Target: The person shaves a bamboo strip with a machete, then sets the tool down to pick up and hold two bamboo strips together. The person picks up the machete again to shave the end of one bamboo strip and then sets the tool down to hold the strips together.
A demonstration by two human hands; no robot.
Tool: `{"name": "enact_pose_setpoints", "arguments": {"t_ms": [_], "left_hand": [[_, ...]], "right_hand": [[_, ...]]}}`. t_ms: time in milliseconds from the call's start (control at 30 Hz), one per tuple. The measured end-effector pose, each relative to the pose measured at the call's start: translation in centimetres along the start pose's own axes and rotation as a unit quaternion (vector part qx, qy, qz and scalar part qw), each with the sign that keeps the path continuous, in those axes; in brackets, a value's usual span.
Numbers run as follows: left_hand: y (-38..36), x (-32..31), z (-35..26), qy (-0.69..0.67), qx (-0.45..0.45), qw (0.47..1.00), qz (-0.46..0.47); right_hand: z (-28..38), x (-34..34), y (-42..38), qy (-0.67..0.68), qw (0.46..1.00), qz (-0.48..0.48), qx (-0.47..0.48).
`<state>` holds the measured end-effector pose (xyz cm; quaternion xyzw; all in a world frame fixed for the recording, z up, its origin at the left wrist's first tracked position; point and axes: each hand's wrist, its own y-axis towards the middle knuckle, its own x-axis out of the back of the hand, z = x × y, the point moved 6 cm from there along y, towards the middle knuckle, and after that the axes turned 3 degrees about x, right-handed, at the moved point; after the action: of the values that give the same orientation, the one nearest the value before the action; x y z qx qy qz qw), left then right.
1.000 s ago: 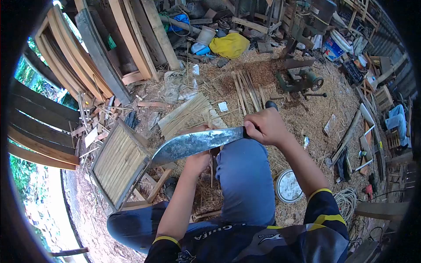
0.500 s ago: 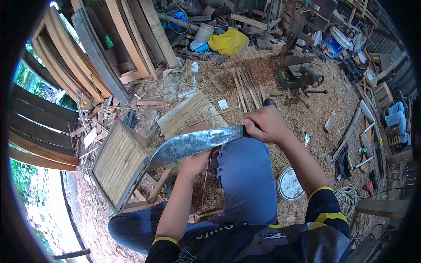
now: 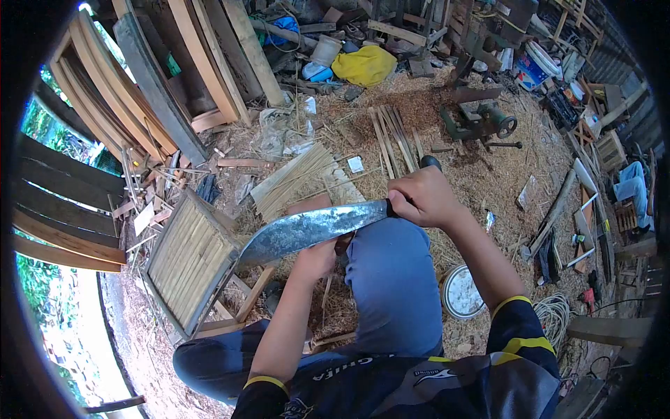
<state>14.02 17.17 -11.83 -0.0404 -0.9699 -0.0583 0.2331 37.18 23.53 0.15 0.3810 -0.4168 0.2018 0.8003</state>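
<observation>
My right hand (image 3: 422, 195) is wrapped round the dark handle of a machete (image 3: 314, 229), whose broad, worn blade points left across my raised knee. Beneath the blade is my left hand (image 3: 315, 261), its fingers curled and mostly hidden by the metal, so what they grip does not show clearly. A thin pale strip (image 3: 326, 292) shows just below that hand. Past the blade's upper edge, a flat brown piece (image 3: 310, 204) is partly visible. The blade's tip lies close to the corner of a slatted bamboo stool (image 3: 192, 262).
Split bamboo strips (image 3: 296, 178) and narrow sticks (image 3: 396, 140) lie on the shavings ahead. A metal vise (image 3: 481, 122) stands at the upper right. Near my right knee is a white-lidded bucket (image 3: 463, 292). Curved wooden frames (image 3: 112, 84) lean at the left.
My left hand has shifted slightly upward and right under the blade, and the brown piece beyond the blade shows more. My right hand and the machete have hardly moved.
</observation>
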Motion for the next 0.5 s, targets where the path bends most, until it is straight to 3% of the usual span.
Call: {"name": "enact_pose_setpoints", "arguments": {"t_ms": [67,167,267,467,500], "left_hand": [[-0.2,0.5,-2.7,0.124,0.008,0.992,0.017],[-0.5,0.3,-3.0,0.235,-0.067,0.969,0.032],[-0.6,0.0,-1.5,0.138,-0.032,0.989,0.037],[-0.7,-0.3,-1.8,-0.145,0.198,0.969,0.029],[-0.6,-0.1,-2.5,-0.119,0.160,0.980,0.026]], "right_hand": [[0.1,0.1,0.0,-0.001,1.000,0.003,0.001],[0.2,0.3,0.0,-0.005,1.000,0.006,0.000],[0.3,0.2,-0.1,0.002,1.000,0.017,-0.003],[0.3,0.0,0.0,0.004,0.999,0.033,-0.004],[0.4,0.0,0.0,0.004,0.999,0.037,-0.004]]}}
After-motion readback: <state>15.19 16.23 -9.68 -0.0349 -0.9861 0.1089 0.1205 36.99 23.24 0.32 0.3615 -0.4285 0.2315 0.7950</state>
